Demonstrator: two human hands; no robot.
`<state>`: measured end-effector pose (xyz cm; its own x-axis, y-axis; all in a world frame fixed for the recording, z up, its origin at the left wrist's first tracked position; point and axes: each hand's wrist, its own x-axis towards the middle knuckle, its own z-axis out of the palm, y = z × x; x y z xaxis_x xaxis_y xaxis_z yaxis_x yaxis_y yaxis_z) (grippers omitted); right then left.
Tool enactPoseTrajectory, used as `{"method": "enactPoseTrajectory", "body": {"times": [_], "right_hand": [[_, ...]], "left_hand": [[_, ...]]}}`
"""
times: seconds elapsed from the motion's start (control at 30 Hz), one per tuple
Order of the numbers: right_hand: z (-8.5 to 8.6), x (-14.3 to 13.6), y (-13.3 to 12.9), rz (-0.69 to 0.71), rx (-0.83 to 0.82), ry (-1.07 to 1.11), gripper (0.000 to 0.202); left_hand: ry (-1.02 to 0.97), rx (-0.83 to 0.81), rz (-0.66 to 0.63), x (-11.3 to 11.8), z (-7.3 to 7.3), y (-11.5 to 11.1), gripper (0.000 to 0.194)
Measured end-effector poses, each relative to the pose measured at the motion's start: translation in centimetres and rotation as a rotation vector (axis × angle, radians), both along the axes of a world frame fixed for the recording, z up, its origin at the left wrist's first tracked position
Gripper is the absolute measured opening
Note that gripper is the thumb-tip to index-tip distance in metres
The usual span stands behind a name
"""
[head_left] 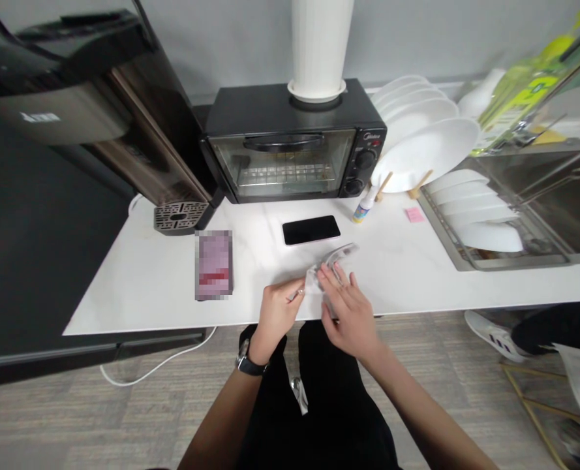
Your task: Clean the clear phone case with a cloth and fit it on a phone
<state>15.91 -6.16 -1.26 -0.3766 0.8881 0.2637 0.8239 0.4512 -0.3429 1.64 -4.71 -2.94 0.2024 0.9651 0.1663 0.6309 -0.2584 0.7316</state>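
A crumpled, see-through plastic piece (pixel 313 281), perhaps a bag or film, lies at the front of the white counter (pixel 147 294). My left hand (pixel 280 310) is closed, with thumb and fingers pinching its left edge. Over its right part, my right hand (pixel 348 310) rests with fingers stretched out and apart, the fingertips touching the plastic. Part of the piece is hidden under that hand. Just behind lies a black phone (pixel 312 230), screen up. To the left is a purple box-like item (pixel 214 261), blurred by pixelation.
A toaster oven (pixel 290 147) bears a white pot (pixel 321 46). A drink dispenser (pixel 172 150) stands left. On the right are racked plates (pixel 427 153), a small bottle (pixel 363 207), pink sticky notes (pixel 415 215) and a sink (pixel 554 215). Another person's shoe (pixel 494 336) shows below.
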Motion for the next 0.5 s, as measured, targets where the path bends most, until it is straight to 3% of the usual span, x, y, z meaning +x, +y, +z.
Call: {"method": "enactPoseTrajectory", "body": {"times": [0.1,0.2,0.27,0.4,0.5], "right_hand": [[-0.3,-2.0,-1.5,0.150,-0.011,0.000,0.053],[-0.2,-2.0,-1.7,0.227,-0.011,-0.011,0.052],[0.0,-0.9,-1.0,0.179,-0.005,-0.013,0.051],[0.6,2.1,1.1,-0.077,0.049,0.009,0.050],[0.7,2.4,1.5,-0.151,0.072,0.003,0.050]], "left_hand": [[0.070,0.008,0.034,-0.6,-0.6,0.1,0.020],[0.079,0.009,0.031,-0.6,-0.8,0.1,0.020],[0.076,0.006,0.021,-0.4,-0.4,0.1,0.020],[-0.066,0.011,-0.008,0.5,0.5,0.0,0.023],[-0.133,0.018,-0.018,0.7,0.7,-0.1,0.029]]}}
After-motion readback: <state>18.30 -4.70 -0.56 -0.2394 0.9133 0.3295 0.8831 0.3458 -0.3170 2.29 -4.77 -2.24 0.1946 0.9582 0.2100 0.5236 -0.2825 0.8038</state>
